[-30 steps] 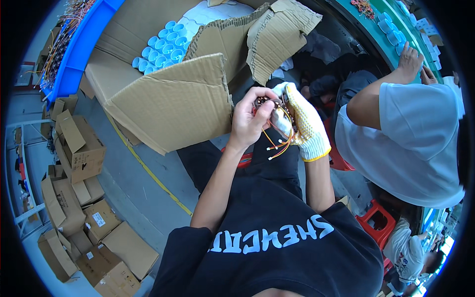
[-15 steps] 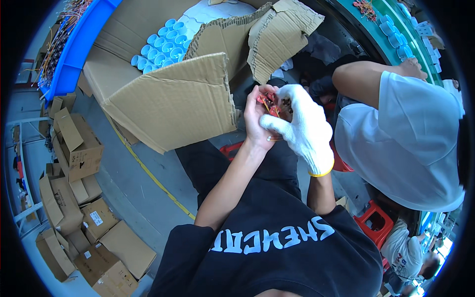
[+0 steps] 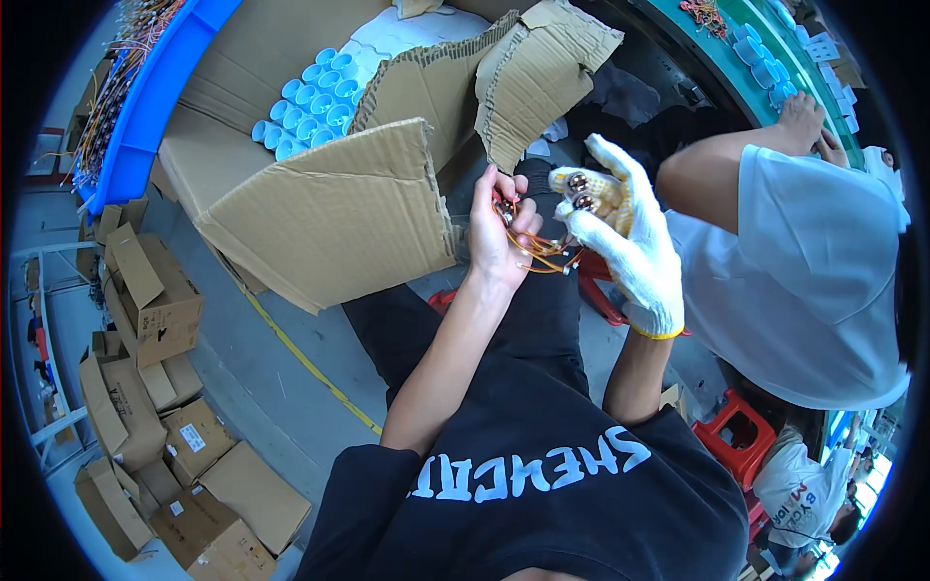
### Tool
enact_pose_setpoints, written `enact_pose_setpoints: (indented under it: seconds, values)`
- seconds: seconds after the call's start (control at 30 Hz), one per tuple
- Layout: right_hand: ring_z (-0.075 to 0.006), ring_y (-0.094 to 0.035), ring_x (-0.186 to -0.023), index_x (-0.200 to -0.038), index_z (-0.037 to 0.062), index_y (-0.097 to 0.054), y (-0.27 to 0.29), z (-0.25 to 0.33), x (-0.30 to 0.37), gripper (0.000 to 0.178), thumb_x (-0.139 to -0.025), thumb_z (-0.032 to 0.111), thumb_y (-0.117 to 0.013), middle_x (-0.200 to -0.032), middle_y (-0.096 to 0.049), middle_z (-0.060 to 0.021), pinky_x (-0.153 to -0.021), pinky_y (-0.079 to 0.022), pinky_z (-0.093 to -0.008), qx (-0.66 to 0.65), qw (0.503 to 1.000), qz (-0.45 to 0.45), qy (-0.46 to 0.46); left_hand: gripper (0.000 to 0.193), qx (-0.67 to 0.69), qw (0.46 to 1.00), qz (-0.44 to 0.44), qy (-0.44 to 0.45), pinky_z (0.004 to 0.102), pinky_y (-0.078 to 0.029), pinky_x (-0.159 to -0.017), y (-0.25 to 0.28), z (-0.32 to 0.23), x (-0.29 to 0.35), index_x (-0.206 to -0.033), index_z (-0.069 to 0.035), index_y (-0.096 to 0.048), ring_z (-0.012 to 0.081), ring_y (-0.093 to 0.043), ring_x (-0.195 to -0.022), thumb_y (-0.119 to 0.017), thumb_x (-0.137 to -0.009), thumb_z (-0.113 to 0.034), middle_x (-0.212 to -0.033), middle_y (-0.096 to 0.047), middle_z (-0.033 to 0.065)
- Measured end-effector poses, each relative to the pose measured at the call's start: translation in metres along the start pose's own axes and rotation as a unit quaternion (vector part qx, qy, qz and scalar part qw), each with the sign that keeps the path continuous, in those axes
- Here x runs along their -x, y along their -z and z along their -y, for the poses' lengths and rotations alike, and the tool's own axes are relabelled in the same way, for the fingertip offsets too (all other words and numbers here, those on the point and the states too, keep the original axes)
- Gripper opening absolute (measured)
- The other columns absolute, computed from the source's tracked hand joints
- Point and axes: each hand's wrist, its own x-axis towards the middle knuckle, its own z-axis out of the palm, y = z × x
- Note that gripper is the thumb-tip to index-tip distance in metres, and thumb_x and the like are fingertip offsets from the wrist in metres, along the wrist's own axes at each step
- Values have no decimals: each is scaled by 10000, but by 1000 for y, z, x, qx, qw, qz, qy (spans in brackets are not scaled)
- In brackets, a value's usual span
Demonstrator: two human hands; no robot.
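Observation:
My bare left hand (image 3: pixel 499 237) is closed around a bundle of thin orange and red wires (image 3: pixel 544 259), whose ends with small white connectors trail to the right. My right hand (image 3: pixel 635 242), in a white knitted glove with a yellow cuff edge, is beside it. Between its thumb and fingers sit small round, shiny copper-brown parts (image 3: pixel 582 194); whether wires join them is unclear. Both hands are above my lap, just right of the flap of a large cardboard box (image 3: pixel 329 218). Rows of light-blue cups (image 3: pixel 315 107) stand inside that box.
A blue bin (image 3: pixel 145 126) full of wires is at upper left. Cardboard boxes (image 3: pixel 160 290) line the left floor. At right, a co-worker in a white shirt (image 3: pixel 794 271) works at a green bench (image 3: pixel 746 87) with blue cups. Red stools (image 3: pixel 731 441) stand behind.
My hands have drawn apart, the right one moving right. The left fingers have closed around the wires, which now trail out. The round parts show more clearly in the glove.

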Motion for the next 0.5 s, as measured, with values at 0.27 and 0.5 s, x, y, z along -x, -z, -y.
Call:
enact_pose_setpoints:
  seconds: [0.27, 0.5]
  values:
    - [-154, -608, -951, -1244, 10, -504, 27, -15, 3, 494, -792, 58, -698, -1057, -633, -81, -824, -482, -255, -25, 994, -105, 11, 319, -113, 992, 42, -44, 186, -272, -365, -11, -14, 5, -800, -79, -512, 38, -295, -375, -417, -993, -314, -779, -470, 11]
    - [-116, -621, -845, -1092, 11, -580, 9, -13, 3, 367, -762, 64, -731, -974, -644, -61, -743, -492, -227, 112, 994, -16, -3, 273, -497, 859, 85, -90, 179, -243, -354, -30, -11, 25, -953, -44, -558, 26, -350, -396, -406, -1002, -266, -757, -498, 17]
